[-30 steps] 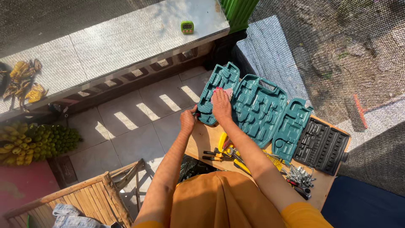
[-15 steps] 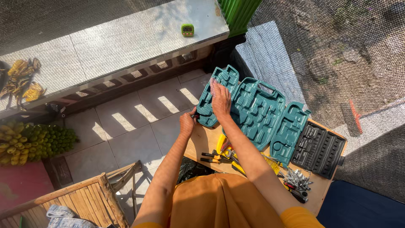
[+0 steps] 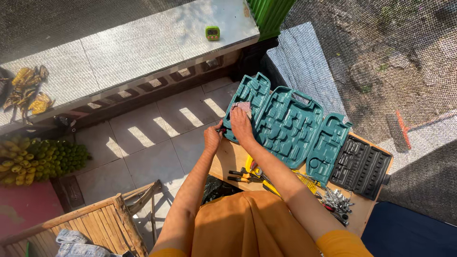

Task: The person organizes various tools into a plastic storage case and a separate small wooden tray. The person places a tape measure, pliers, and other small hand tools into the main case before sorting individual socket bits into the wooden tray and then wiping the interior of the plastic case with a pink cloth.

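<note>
At the far left, a heap of green and yellow bananas (image 3: 40, 159) is seen on the floor, with a slatted wooden crate (image 3: 102, 223) nearer the person and dried yellow leaves (image 3: 26, 90) on the long pale stone ledge (image 3: 119, 52). Further along that ledge a small green digital timer (image 3: 212, 33) is set.

The left hand (image 3: 213, 138) is closed at the near left edge of the teal moulded plastic tool case (image 3: 285, 126); a small dark thing seems to be pinched there, but what it is cannot be told. The right hand (image 3: 240, 124) is laid flat, fingers pressed down on a pale crumpled cloth (image 3: 243, 107) inside the leftmost tray of the case. Compared with half a second ago, the right hand has been moved slightly further up into that tray, and the cloth now shows beyond the fingertips; the left hand has hardly been shifted. The tray is judged to be under wiping, with the case steadied from its edge.

The case lies open and empty of tools on the wooden bench (image 3: 233, 159). Just below it, yellow-handled pliers and screwdrivers (image 3: 250, 175) are laid out. Further right, a black socket tray (image 3: 362, 165) is placed touching the case, with a heap of loose metal sockets (image 3: 337, 200) near the bench's front edge.
</note>
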